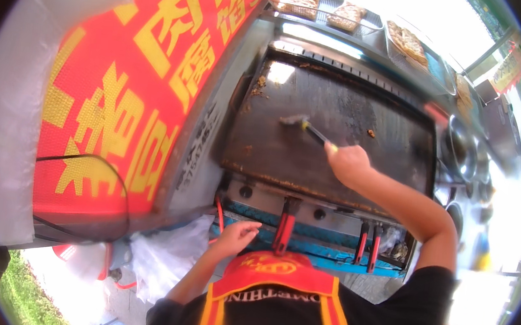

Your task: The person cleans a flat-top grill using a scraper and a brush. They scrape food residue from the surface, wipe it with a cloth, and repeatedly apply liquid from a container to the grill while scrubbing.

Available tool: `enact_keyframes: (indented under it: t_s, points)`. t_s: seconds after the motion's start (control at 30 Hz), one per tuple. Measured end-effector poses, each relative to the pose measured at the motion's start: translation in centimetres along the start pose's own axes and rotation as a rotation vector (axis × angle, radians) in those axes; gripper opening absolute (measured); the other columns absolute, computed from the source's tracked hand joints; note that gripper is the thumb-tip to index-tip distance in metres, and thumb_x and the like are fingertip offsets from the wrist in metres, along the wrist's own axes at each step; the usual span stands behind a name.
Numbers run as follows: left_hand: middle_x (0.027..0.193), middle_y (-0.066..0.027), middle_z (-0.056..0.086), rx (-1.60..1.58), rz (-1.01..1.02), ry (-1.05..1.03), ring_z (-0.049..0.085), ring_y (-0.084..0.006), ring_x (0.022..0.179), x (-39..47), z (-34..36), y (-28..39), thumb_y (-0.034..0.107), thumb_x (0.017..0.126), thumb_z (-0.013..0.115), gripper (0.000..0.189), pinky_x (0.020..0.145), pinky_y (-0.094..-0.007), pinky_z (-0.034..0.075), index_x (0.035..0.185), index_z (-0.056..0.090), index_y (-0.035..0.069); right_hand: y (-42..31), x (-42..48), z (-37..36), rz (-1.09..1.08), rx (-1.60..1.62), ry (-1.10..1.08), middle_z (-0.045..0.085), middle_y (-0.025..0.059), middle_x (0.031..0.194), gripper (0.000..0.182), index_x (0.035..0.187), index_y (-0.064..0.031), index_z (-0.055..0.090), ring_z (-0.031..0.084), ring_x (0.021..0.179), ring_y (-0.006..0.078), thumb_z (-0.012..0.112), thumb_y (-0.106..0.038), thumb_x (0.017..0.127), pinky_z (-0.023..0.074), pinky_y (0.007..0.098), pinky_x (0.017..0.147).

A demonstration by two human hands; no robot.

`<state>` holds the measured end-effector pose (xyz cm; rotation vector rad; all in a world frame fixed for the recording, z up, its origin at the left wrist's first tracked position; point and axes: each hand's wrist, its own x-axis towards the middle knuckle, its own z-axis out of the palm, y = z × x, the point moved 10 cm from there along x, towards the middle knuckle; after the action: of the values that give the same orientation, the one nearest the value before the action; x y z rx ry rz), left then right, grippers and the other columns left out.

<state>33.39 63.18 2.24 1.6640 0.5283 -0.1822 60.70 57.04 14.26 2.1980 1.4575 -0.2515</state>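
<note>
My right hand (349, 164) is closed round the black-and-yellow handle of a scraper (315, 132). The scraper's blurred head lies over the left-middle part of a large dark griddle plate (341, 109); whether it touches the plate I cannot tell. Brown food scraps (261, 82) lie at the plate's upper left corner, and a small orange-brown scrap (371, 133) lies right of the middle. My left hand (238, 236) holds nothing, fingers partly curled, in front of the griddle's blue lower frame, left of a red-handled tool (285, 226).
Wire trays (324, 11) with flatbreads stand behind the griddle. More red-handled tools (375, 248) hang at its front right. Round metal pans (462, 146) stand to the right. A red banner (120, 102) with yellow writing slopes at left, above a clear plastic bag (166, 257).
</note>
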Motion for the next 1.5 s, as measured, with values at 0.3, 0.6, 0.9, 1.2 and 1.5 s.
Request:
enact_keyframes:
  t_s: [0.3,0.6,0.9,1.2,1.5]
  points:
    - [0.097,-0.0085,0.066,-0.053,-0.126,0.175,0.062,-0.0117,0.081,-4.2,-4.6,-5.5,0.013,0.087,0.057,0.032,0.073,-0.0241,0.048,0.118,0.057,0.004,-0.6,15.0,-4.4,0.150,0.155,0.132,0.068,0.0079,0.092,0.023,0.101,-0.0056,0.064,0.067,0.085,0.0229,0.054,-0.013,0.083,0.0524,0.0332,0.066]
    - [0.095,-0.0082,0.065,-0.120,-0.129,0.162,0.060,-0.0104,0.079,-4.0,-6.0,-6.4,0.012,0.088,0.057,0.032,0.073,-0.0240,0.048,0.118,0.057,0.003,0.8,19.6,-5.7,0.118,0.124,0.147,0.068,0.0094,0.089,0.016,0.090,-0.0071,0.066,0.066,0.084,0.0261,0.055,-0.011,0.081,0.0524,0.0351,0.067]
    - [0.090,-0.0051,0.066,-0.114,-0.021,0.195,0.057,-0.0078,0.069,-3.7,-6.3,-6.2,0.015,0.087,0.060,0.029,0.063,-0.0238,0.047,0.113,0.060,0.005,-7.5,4.8,-6.7,-0.172,-0.088,-0.011,0.065,0.0026,0.077,0.026,0.108,-0.0044,0.059,0.066,0.072,0.0205,0.050,-0.014,0.086,0.0484,0.0323,0.054]
    - [0.085,-0.0068,0.066,-0.128,-0.009,0.244,0.060,-0.0094,0.067,-5.4,-8.2,-5.9,0.016,0.086,0.060,0.030,0.062,-0.0242,0.047,0.114,0.060,0.005,-4.7,13.3,-7.8,0.033,0.048,0.001,0.068,0.0062,0.091,0.015,0.088,-0.0101,0.070,0.066,0.087,0.0214,0.060,-0.013,0.078,0.0518,0.0316,0.067]
    - [0.088,-0.0069,0.067,-0.200,-0.023,0.198,0.061,-0.0089,0.069,-5.5,-7.3,-8.7,0.016,0.087,0.059,0.031,0.064,-0.0232,0.047,0.116,0.059,0.005,-7.2,13.4,-8.2,0.038,0.072,-0.014,0.068,0.0078,0.098,0.019,0.092,-0.0105,0.070,0.065,0.092,0.0230,0.057,-0.016,0.080,0.0522,0.0332,0.071]
